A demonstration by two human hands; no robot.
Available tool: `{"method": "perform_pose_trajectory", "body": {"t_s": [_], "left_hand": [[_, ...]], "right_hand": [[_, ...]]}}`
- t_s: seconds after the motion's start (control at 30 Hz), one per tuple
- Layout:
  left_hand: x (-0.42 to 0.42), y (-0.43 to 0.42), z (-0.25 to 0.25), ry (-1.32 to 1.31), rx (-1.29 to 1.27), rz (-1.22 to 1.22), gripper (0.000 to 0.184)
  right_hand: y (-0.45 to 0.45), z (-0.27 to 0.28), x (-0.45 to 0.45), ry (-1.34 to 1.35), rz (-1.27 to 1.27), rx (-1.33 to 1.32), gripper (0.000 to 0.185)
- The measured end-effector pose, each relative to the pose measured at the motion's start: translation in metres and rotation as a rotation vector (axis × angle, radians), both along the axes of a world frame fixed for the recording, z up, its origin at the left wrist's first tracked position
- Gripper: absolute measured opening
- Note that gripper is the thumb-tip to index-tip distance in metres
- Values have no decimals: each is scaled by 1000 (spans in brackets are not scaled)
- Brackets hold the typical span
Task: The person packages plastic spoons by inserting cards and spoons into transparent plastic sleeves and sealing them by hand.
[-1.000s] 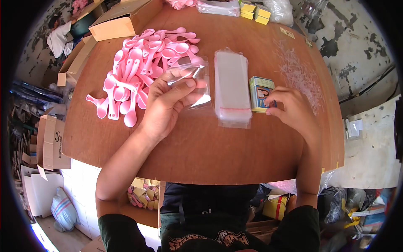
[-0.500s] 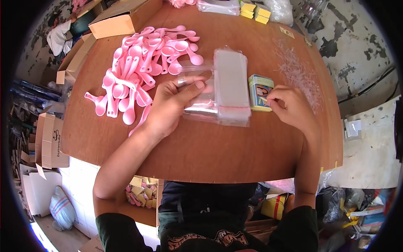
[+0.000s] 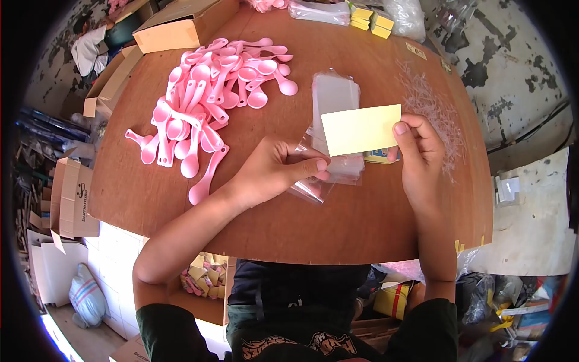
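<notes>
My left hand (image 3: 280, 172) pinches a clear plastic bag (image 3: 315, 188) low over the middle of the table. Between the thumb and fingers of my right hand (image 3: 420, 145) is a yellow card (image 3: 362, 130), its plain side up and its left end close to the bag. Behind the card lies a stack of clear plastic bags (image 3: 335, 93), partly covered by it. The stack of printed cards (image 3: 379, 158) is mostly hidden under the held card. To the left spreads a heap of pink measuring spoons (image 3: 199, 90), with one spoon (image 3: 208, 175) lying nearest my left forearm.
Thin clear plastic strips (image 3: 428, 102) lie on the table's right side. At the back are a cardboard box (image 3: 181, 27), yellow card stacks (image 3: 371, 21) and plastic packs (image 3: 319, 11). Below the front edge stands a box of card pieces (image 3: 205, 277). Another person (image 3: 90, 51) is at far left.
My right hand has lifted a card off the printed stack and turned its plain yellow side up. My left hand has moved right and toward me with the bag, closer to the card.
</notes>
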State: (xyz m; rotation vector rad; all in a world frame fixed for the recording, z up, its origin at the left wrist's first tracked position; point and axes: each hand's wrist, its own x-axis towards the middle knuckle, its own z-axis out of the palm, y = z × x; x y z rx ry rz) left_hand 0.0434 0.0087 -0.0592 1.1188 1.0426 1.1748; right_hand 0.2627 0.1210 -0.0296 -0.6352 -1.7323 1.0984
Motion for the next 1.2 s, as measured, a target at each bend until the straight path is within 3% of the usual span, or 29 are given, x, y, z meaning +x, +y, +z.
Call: {"method": "perform_pose_trajectory", "body": {"t_s": [0.17, 0.23, 0.4, 0.47, 0.63, 0.7, 0.77, 1.03, 1.2], "left_hand": [[-2, 0, 0, 31, 19, -19, 23], [-3, -1, 1, 62, 33, -15, 23], [-2, -4, 5, 25, -173, -139, 27], [0, -4, 5, 29, -144, -156, 28], [2, -4, 0, 36, -112, -139, 27], [-1, -2, -5, 281, 36, -99, 25], [0, -2, -2, 278, 30, -91, 24], [6, -3, 17, 283, 85, -13, 24], [11, 2, 36, 489, 99, 3, 23]], "right_hand": [[-2, -1, -4, -24, 8, 9, 14], [-4, 1, -3, -153, 45, 15, 13], [-7, -2, -5, -258, 189, 30, 12], [-12, -2, -8, -315, 228, 64, 12], [-19, -6, -12, -285, 238, 12, 13], [-23, -8, -14, -265, 233, -16, 13], [-25, -13, -16, -324, 261, 62, 13], [-23, -23, -15, -122, 231, 77, 10], [-19, -19, -10, -103, 406, 82, 14]]}}
